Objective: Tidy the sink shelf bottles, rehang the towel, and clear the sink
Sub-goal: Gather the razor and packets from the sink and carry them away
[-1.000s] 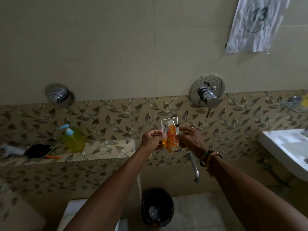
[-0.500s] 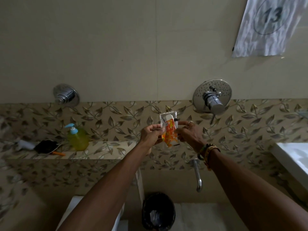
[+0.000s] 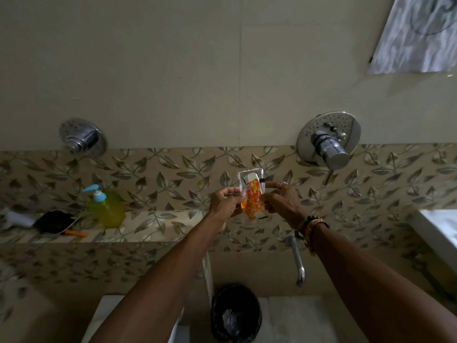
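Both hands hold up a small orange and white carton [image 3: 252,196] in front of the leaf-patterned tiles, its top flap standing open. My left hand [image 3: 223,203] pinches its left edge. My right hand [image 3: 282,203] grips its right side, a ring on one finger and bracelets on the wrist. On the tiled ledge [image 3: 160,225] to the left stands a yellow pump bottle [image 3: 106,207] with a blue pump. The white sink [image 3: 436,231] shows only its corner at the right edge. A white towel [image 3: 418,35] hangs on the wall at the top right.
A black item [image 3: 54,222], an orange stick [image 3: 75,233] and a white object [image 3: 17,219] lie at the ledge's left end. A black-lined bin [image 3: 236,314] stands on the floor below my hands. A chrome spout [image 3: 298,262] and two wall valves [image 3: 327,141] [image 3: 81,137] project from the wall.
The view has tilted downward and shifted, so the towel and sink slide toward the right edge. Both hands keep the same hold on the carton; it has barely moved.
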The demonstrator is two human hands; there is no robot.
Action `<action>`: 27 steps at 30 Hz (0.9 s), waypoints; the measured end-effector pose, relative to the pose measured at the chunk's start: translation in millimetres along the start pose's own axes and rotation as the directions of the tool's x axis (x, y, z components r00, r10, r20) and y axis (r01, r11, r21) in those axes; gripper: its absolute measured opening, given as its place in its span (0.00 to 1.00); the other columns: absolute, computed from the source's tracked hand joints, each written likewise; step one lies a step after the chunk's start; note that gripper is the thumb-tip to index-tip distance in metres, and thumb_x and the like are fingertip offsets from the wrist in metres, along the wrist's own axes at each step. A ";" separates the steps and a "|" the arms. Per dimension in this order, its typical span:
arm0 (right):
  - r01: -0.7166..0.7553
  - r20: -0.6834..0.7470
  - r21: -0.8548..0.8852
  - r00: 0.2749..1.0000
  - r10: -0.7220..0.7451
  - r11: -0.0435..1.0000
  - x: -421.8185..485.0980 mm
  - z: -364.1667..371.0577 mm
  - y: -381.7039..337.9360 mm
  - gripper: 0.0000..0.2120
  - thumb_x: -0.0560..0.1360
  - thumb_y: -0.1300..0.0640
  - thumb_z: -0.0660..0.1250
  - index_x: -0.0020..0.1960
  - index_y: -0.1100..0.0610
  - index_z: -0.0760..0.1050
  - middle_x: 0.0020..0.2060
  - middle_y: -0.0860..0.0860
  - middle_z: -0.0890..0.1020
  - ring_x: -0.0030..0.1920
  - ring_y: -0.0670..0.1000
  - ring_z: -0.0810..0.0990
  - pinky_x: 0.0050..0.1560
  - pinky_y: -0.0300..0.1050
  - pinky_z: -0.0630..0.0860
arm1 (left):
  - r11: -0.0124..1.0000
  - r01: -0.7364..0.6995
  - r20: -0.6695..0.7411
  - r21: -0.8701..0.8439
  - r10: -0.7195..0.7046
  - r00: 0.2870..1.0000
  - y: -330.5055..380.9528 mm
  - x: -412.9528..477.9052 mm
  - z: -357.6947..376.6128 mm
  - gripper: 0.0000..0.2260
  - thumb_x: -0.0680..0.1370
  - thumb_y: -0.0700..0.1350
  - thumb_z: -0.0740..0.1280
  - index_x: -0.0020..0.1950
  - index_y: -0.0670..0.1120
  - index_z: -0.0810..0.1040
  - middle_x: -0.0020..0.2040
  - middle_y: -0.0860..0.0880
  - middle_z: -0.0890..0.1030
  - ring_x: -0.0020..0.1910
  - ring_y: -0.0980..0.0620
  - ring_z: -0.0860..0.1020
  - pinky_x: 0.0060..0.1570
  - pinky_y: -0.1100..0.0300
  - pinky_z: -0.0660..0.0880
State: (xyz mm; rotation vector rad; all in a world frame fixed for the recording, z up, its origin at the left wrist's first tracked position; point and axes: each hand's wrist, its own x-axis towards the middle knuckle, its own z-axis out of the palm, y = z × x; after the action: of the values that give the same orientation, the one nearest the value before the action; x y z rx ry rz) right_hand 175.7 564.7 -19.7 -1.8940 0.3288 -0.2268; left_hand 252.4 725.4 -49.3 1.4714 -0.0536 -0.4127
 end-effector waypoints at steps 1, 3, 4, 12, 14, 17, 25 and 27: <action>0.002 -0.018 0.000 1.000 -0.002 1.000 4.0 2.3 -1.9 0.13 0.75 0.62 0.70 0.59 0.53 0.79 0.40 0.53 0.86 0.37 0.51 0.84 0.40 0.44 0.82 | 1.000 -0.004 0.005 -0.001 0.004 1.000 2.4 5.0 -2.0 0.12 0.74 0.42 0.75 0.57 0.44 0.81 0.50 0.46 0.85 0.45 0.51 0.83 0.45 0.55 0.81; 0.002 -0.039 0.012 0.999 -0.001 1.000 10.4 7.6 -4.7 0.13 0.75 0.62 0.70 0.57 0.52 0.79 0.39 0.52 0.86 0.37 0.51 0.85 0.40 0.44 0.83 | 1.000 -0.008 0.016 -0.004 0.008 1.000 6.4 13.1 -6.4 0.12 0.74 0.41 0.75 0.56 0.44 0.81 0.49 0.46 0.85 0.43 0.52 0.82 0.45 0.55 0.81; 0.000 -0.042 0.019 0.999 0.001 1.000 12.7 10.5 -5.8 0.12 0.75 0.63 0.70 0.56 0.51 0.79 0.40 0.52 0.86 0.38 0.51 0.85 0.41 0.45 0.84 | 1.000 -0.006 0.020 -0.005 0.006 1.000 7.6 16.5 -8.9 0.12 0.74 0.41 0.75 0.56 0.44 0.81 0.48 0.47 0.85 0.42 0.52 0.82 0.45 0.55 0.81; -0.034 -0.031 -0.008 0.999 0.034 0.999 29.9 23.8 2.4 0.12 0.75 0.62 0.69 0.56 0.50 0.79 0.41 0.54 0.86 0.39 0.52 0.84 0.43 0.46 0.83 | 1.000 0.030 0.038 -0.004 -0.030 0.999 -1.9 38.6 -20.6 0.10 0.75 0.40 0.74 0.55 0.45 0.80 0.50 0.45 0.85 0.44 0.51 0.82 0.45 0.55 0.81; -0.047 -0.007 0.005 0.999 0.047 0.999 38.1 24.0 6.1 0.11 0.75 0.62 0.70 0.53 0.48 0.78 0.42 0.54 0.86 0.40 0.53 0.84 0.46 0.49 0.82 | 0.999 0.041 0.031 -0.010 -0.041 0.999 -4.7 43.5 -20.2 0.10 0.74 0.39 0.74 0.55 0.45 0.80 0.51 0.45 0.85 0.45 0.50 0.82 0.47 0.53 0.81; -0.030 0.064 -0.006 0.997 0.031 1.000 51.3 23.1 6.6 0.11 0.75 0.63 0.70 0.49 0.46 0.78 0.41 0.54 0.86 0.39 0.52 0.82 0.44 0.48 0.81 | 0.999 0.046 -0.005 -0.012 -0.046 0.999 -8.7 50.4 -22.0 0.11 0.74 0.40 0.75 0.55 0.45 0.81 0.51 0.46 0.85 0.45 0.51 0.82 0.45 0.55 0.81; -0.072 0.162 0.048 0.985 0.064 0.996 86.3 17.9 9.3 0.05 0.73 0.66 0.71 0.49 0.65 0.79 0.41 0.59 0.85 0.36 0.51 0.82 0.40 0.47 0.82 | 1.000 0.024 -0.104 -0.019 -0.026 0.994 -0.2 63.3 -20.7 0.11 0.72 0.38 0.76 0.53 0.44 0.81 0.50 0.44 0.85 0.45 0.48 0.83 0.51 0.47 0.81; -0.068 0.199 0.047 0.978 0.058 0.997 90.9 19.1 11.9 0.02 0.73 0.67 0.72 0.44 0.64 0.79 0.40 0.60 0.85 0.36 0.53 0.82 0.40 0.49 0.82 | 0.999 0.030 -0.115 -0.029 -0.033 0.993 -2.8 63.0 -22.0 0.10 0.72 0.38 0.76 0.51 0.45 0.81 0.49 0.44 0.85 0.44 0.48 0.82 0.47 0.51 0.82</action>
State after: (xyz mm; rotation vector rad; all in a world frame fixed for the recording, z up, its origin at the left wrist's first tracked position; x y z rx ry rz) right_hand 265.9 547.4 -37.7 -1.8329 0.2450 -0.0042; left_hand 316.5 727.2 -67.9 1.4682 0.0674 -0.3521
